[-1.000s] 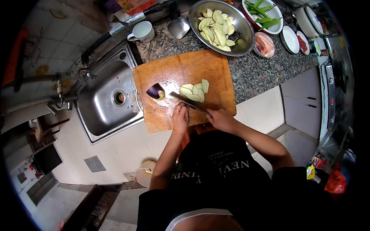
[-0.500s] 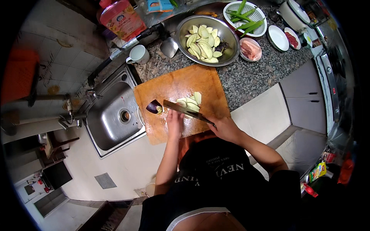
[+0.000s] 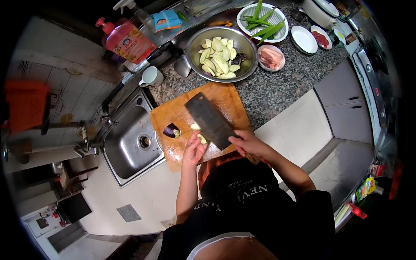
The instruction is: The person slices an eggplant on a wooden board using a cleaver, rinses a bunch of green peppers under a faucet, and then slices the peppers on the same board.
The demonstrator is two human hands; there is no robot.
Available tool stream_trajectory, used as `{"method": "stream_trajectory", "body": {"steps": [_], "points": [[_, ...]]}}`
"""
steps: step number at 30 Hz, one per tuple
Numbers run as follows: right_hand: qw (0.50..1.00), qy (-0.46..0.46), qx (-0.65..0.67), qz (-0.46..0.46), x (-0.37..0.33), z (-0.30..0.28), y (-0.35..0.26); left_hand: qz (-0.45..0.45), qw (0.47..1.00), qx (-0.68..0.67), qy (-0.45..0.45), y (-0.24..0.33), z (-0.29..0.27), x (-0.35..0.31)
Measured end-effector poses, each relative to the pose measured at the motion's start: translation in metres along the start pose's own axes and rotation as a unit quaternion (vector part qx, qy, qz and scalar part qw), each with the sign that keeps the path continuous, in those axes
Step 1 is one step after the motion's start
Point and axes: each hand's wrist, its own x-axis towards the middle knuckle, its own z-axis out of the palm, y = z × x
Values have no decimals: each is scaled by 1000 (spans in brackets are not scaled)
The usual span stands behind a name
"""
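My right hand grips the handle of a cleaver, whose broad dark blade lies turned flat over the wooden cutting board. Close beside the blade's near edge, my left hand has a pale eggplant slice at its fingertips. Another pale slice rests on the board just beyond those fingers, partly by the blade. To their left sits a purple eggplant end with its stem. Whatever lies under the blade is hidden.
A steel bowl of eggplant slices stands behind the board, with a spatula and mug to its left. Rightward are meat in a bowl, green peppers in a white colander, and white dishes. The sink adjoins the board's left.
The cleaver has turned from edge-down to flat, covering where the pile of slices lay. My left hand has come away from the blade and now has a slice at its fingertips.
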Motion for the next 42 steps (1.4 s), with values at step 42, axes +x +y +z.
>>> {"method": "stream_trajectory", "body": {"steps": [42], "points": [[999, -35, -32, 5, 34, -47, -7, 158, 674, 686, 223, 15, 57, 92]]}}
